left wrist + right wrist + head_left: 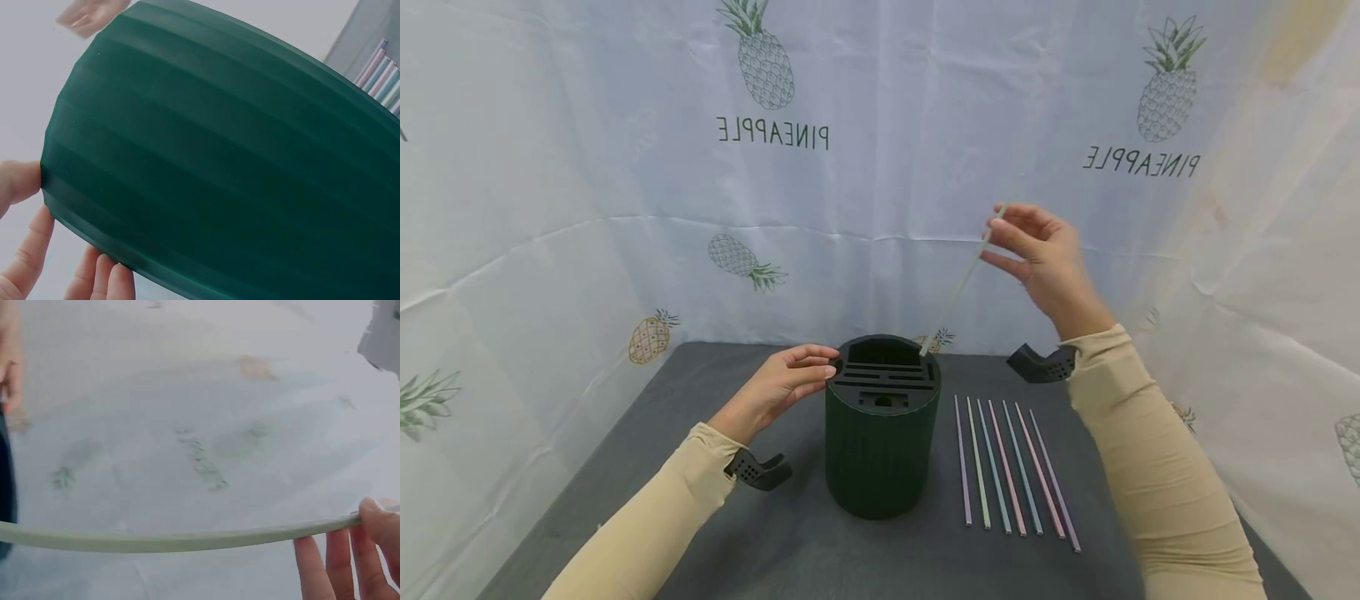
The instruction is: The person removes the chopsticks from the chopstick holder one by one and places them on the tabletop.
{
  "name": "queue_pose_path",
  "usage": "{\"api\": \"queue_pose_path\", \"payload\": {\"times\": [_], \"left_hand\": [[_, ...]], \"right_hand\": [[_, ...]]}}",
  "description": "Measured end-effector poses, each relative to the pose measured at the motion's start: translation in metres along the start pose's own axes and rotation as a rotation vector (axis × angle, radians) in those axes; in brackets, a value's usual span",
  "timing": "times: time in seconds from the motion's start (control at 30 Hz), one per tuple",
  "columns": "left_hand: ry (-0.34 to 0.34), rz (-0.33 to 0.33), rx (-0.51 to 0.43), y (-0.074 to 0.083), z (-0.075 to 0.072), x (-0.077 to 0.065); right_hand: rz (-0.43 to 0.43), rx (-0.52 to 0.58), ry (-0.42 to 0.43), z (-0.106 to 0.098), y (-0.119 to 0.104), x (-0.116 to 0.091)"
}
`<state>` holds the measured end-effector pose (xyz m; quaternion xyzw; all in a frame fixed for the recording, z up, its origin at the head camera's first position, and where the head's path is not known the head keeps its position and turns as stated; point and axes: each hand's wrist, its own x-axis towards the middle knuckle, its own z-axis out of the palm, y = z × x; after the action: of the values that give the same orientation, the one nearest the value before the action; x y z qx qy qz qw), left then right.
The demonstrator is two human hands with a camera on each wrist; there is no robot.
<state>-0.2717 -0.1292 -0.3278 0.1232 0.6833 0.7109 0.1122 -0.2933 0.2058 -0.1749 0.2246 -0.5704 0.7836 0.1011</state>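
A dark green utensil holder (880, 450) stands upright on the table, its black top (887, 377) showing slots, a small round hole and a large opening at the back. My left hand (786, 383) rests its fingertips on the holder's left rim; in the left wrist view the fingers (37, 244) lie nearly straight against the ribbed wall. Above and right of the holder, my right hand (1037, 254) pinches a pale green chopstick (958, 287) near its upper end. The chopstick slants down to the left, and its lower tip overlaps the holder's back right rim.
Several pastel chopsticks (1011, 471) in pink, blue, purple and green lie side by side right of the holder. A white curtain (880, 183) printed with pineapples hangs behind and along the sides of the dark table (775, 550). Each wrist wears a black mount.
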Motion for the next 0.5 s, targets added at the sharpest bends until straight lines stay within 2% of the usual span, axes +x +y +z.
{"api": "queue_pose_path", "payload": {"times": [0.1,0.2,0.3,0.4,0.5], "left_hand": [[0.004,-0.005,0.006,0.0,0.0,0.0],[0.006,-0.009,0.003,0.001,0.0,0.001],[0.005,-0.009,0.001,0.001,0.0,0.001],[0.002,-0.007,0.003,0.0,0.0,0.001],[-0.001,-0.005,0.009,0.0,0.0,0.001]], "right_hand": [[-0.074,0.068,0.065,-0.025,-0.009,-0.004],[-0.088,0.086,0.116,-0.051,-0.012,-0.011],[-0.052,0.08,0.165,-0.079,-0.007,-0.022],[0.011,0.015,0.217,-0.107,0.004,-0.033],[0.095,-0.072,0.235,-0.135,0.019,-0.046]]}}
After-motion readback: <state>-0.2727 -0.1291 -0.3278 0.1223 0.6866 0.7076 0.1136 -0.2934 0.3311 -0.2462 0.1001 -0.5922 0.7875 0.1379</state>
